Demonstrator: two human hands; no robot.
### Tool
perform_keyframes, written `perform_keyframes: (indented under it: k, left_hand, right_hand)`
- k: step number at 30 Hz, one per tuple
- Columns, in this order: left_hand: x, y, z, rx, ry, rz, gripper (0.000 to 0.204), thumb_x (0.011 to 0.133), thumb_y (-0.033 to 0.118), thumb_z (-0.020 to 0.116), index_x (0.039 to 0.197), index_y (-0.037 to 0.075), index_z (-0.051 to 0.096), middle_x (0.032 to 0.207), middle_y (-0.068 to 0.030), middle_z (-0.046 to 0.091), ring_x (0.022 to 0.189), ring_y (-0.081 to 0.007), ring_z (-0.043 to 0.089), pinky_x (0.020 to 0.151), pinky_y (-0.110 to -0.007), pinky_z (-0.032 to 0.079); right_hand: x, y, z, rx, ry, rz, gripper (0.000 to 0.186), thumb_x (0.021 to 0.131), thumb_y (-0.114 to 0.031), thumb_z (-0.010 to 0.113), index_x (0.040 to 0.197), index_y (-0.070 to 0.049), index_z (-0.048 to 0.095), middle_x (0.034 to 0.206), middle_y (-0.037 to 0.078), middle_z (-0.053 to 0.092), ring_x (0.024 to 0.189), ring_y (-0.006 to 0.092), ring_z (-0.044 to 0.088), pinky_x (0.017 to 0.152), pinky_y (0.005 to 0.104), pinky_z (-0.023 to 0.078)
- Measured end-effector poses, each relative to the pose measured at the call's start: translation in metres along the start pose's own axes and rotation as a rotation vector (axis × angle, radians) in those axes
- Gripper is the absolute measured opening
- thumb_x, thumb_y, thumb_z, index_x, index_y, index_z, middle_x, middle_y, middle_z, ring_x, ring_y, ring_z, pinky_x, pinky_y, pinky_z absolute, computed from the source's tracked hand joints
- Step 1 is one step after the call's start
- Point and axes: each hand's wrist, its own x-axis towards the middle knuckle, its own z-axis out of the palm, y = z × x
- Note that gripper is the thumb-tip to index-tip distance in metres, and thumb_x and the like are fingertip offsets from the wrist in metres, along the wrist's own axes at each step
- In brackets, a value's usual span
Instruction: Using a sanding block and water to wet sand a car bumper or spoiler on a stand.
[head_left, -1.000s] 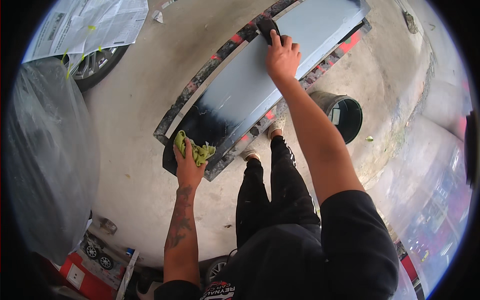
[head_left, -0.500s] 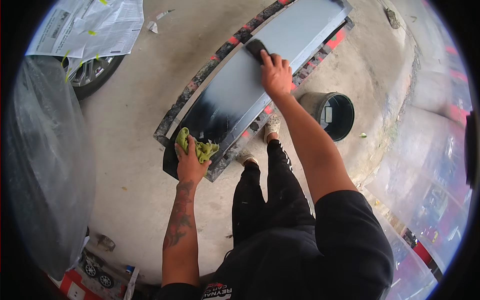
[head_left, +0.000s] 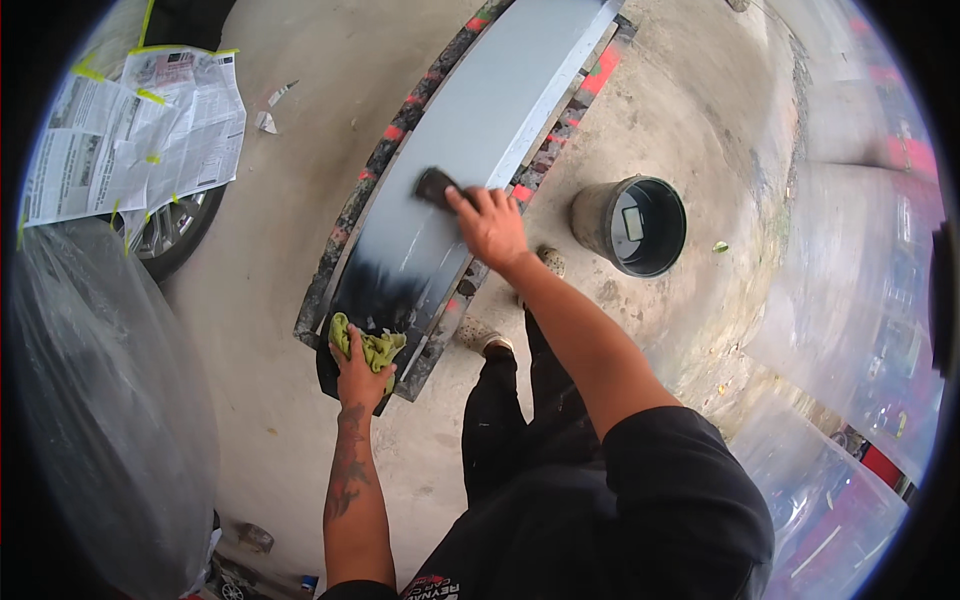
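Note:
A long curved panel (head_left: 490,85), pale grey over most of its length and fading to glossy black at its near end, lies on a padded stand (head_left: 372,165) spotted with black and red. My right hand (head_left: 495,232) grips a dark sanding block (head_left: 434,188), slightly blurred, against the grey surface near the left side of the panel. At the black end, my left hand (head_left: 357,378) is closed on a crumpled yellow-green cloth (head_left: 380,350) pressed to the panel. The palm and fingers hide part of the cloth.
Right of the stand is a dark bucket (head_left: 592,225) holding water and a pale rectangular piece. At left, taped newspaper (head_left: 185,125) covers a car above its wheel (head_left: 175,230), with clear plastic sheeting (head_left: 110,400) nearer. More plastic (head_left: 840,260) hangs at right. My feet stand beside the panel.
My right hand has slid the sanding block along the panel toward its black near end. My left hand keeps the cloth at that end. The whole view has shifted.

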Motion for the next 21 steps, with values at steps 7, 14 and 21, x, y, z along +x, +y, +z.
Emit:
perform_keyframes:
  k: [7, 14, 21]
  left_hand:
    - [0.008, -0.012, 0.034, -0.295, 0.213, 0.043, 0.119, 0.076, 0.009, 0.086, 0.164, 0.011, 0.005, 0.164, -0.0323, 0.015, 0.152, -0.0442, 0.023, 0.119, -0.046, 0.034]
    - [0.058, -0.003, 0.068, -0.593, 0.511, -0.066, 0.095, 0.076, -0.006, 0.068, 0.157, -0.007, 0.018, 0.159, -0.0278, 0.028, 0.147, -0.0408, 0.033, 0.123, -0.044, 0.026]
    - [0.089, 0.125, 0.047, -0.288, 0.541, -0.16, 0.099, 0.076, 0.008, 0.074, 0.158, -0.002, 0.02, 0.15, -0.0313, 0.041, 0.144, -0.0444, 0.036, 0.12, -0.047, 0.03]
  right_hand:
    - [0.054, 0.185, -0.084, -0.012, 0.057, 0.569, 0.048, 0.089, -0.018, 0.069, 0.136, -0.019, 0.059, 0.121, 0.018, 0.061, 0.109, 0.0424, 0.058, 0.095, 0.0494, 0.05]
    - [-0.246, 0.287, -0.178, 0.047, -0.293, 0.912, 0.04, 0.088, -0.018, 0.068, 0.127, -0.009, 0.064, 0.106, 0.024, 0.063, 0.099, 0.0442, 0.062, 0.088, 0.0495, 0.051]
    - [-0.479, 0.268, -0.286, -0.047, -0.57, 1.392, 0.04, 0.078, -0.018, 0.07, 0.116, -0.005, 0.071, 0.106, 0.026, 0.072, 0.101, 0.0403, 0.07, 0.092, 0.0452, 0.055]
